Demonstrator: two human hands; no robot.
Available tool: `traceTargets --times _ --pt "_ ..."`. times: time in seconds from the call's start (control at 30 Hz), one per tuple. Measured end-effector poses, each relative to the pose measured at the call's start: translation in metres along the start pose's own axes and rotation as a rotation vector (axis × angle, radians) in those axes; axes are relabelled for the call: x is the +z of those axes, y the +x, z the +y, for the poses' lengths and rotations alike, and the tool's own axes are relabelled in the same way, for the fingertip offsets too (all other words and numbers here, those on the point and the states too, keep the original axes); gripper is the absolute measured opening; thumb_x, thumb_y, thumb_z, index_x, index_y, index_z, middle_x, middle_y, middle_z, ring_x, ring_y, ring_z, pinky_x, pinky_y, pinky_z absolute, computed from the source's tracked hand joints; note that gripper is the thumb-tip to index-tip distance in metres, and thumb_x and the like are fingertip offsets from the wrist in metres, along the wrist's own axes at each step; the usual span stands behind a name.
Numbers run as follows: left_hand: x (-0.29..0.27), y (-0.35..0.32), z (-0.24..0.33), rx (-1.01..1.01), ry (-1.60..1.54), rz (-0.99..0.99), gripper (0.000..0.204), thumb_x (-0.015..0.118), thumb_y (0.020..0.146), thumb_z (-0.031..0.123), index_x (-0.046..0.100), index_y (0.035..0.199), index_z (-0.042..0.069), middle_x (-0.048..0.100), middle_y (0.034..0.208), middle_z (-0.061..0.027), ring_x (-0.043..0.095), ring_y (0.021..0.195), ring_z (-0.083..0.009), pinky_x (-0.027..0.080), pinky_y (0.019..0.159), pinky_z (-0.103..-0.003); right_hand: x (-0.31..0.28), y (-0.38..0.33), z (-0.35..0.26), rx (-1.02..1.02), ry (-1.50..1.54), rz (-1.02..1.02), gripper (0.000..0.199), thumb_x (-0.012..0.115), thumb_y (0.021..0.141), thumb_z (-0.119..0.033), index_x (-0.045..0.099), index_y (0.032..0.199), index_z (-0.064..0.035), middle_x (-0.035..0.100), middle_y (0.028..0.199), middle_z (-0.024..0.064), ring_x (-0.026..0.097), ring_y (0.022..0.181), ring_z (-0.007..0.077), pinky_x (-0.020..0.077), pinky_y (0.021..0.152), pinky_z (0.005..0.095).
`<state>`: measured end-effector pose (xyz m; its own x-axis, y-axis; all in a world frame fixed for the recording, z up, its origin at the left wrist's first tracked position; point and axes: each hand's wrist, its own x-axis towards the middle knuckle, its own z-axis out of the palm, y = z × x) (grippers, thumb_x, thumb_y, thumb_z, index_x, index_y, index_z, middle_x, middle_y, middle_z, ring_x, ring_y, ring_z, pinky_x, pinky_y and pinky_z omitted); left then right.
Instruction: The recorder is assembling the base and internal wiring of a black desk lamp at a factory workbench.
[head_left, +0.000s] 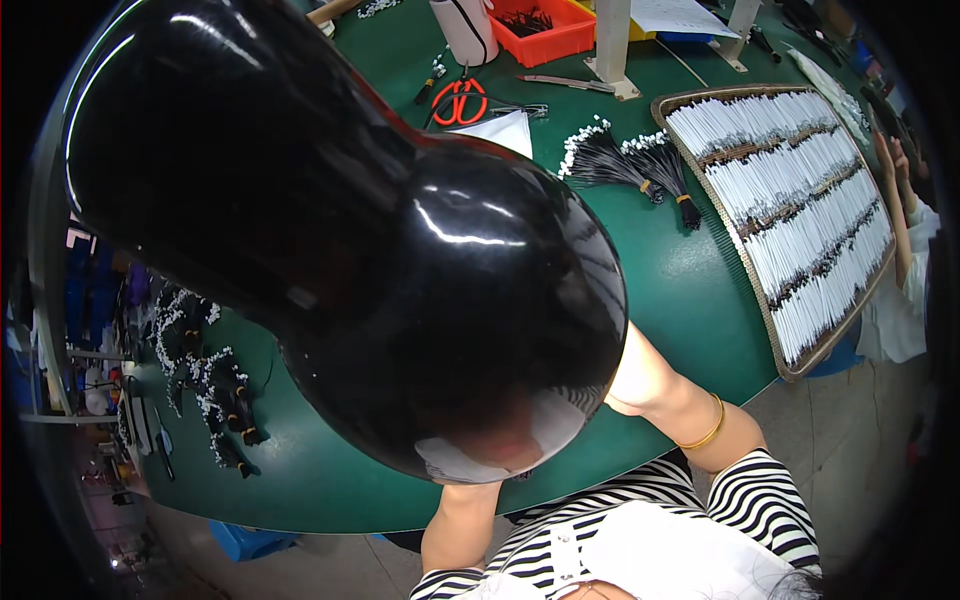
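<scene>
I judge this as handwork at the table's near side, among bundled black leads, but I can't confirm the step: a big glossy black shape [500, 300] fills the view from eleven o'clock to the centre. My right hand [640, 370] shows only its heel at four o'clock; the left forearm [462, 525] rises at six, its hand hidden. Whether either set of fingers is apart, together or clamped, I cannot tell. The nearest visible pieces, white-tipped lead bundles [607, 165], lie between one and two o'clock; a tray [733, 230] of white sticks sits past two. Scissors [460, 103] lie at twelve. Next, I'd want that shape out of my sightline.
</scene>
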<state>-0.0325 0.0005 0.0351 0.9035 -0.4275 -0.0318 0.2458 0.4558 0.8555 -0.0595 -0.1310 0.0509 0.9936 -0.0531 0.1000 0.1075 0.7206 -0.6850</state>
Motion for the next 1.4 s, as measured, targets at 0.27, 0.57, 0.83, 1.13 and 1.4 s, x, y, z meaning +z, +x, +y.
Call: traceTargets --times 0.27,0.57,0.83,1.13,1.4 --pt "0.001 -0.003 -0.004 0.065 0.092 0.059 0.029 0.051 0.067 -0.009 0.046 0.095 -0.005 0.052 0.085 -0.0081 0.051 0.079 -0.0144 0.039 0.075 -0.025 0.003 -0.001 -0.004 -0.073 -0.099 -0.025 0.017 0.055 0.070 -0.001 0.052 0.086 0.0038 0.054 0.081 0.0064 0.051 0.075 0.0100 0.0406 0.070 0.0211" --pt "0.003 -0.005 -0.003 0.070 0.092 0.055 0.028 0.053 0.066 -0.006 0.047 0.094 -0.003 0.053 0.087 -0.0092 0.052 0.080 -0.0151 0.039 0.076 -0.026 0.001 -0.004 -0.004 -0.093 -0.483 0.052 0.013 0.057 0.069 -0.003 0.054 0.080 0.0029 0.056 0.075 0.0054 0.051 0.069 0.0084 0.0411 0.065 0.0200" --pt "-0.001 -0.006 -0.002 -0.021 0.002 0.121 0.024 0.051 0.067 -0.006 0.048 0.090 -0.002 0.052 0.083 -0.0076 0.051 0.079 -0.0143 0.039 0.074 -0.025 0.001 -0.002 -0.001 -0.094 -0.355 0.036 0.010 0.055 0.072 -0.004 0.054 0.079 0.0031 0.055 0.074 0.0052 0.051 0.069 0.0084 0.0407 0.064 0.0198" --pt "0.001 -0.006 -0.001 -0.043 0.011 0.129 0.022 0.049 0.068 -0.007 0.048 0.089 -0.002 0.052 0.081 -0.0078 0.051 0.073 -0.0138 0.040 0.070 -0.024 0.003 0.000 -0.004 -0.095 -0.166 -0.006 0.015 0.054 0.072 -0.002 0.052 0.086 0.0027 0.054 0.081 0.0071 0.051 0.075 0.0096 0.0407 0.069 0.0213" --pt "-0.009 -0.007 -0.007 -0.035 -0.049 0.095 0.023 0.049 0.068 -0.006 0.047 0.091 -0.003 0.053 0.083 -0.0089 0.052 0.078 -0.0154 0.040 0.073 -0.025 0.003 -0.002 -0.001 -0.094 -0.187 0.015 0.012 0.053 0.072 -0.002 0.050 0.083 0.0025 0.054 0.079 0.0068 0.051 0.075 0.0104 0.0413 0.068 0.0214"
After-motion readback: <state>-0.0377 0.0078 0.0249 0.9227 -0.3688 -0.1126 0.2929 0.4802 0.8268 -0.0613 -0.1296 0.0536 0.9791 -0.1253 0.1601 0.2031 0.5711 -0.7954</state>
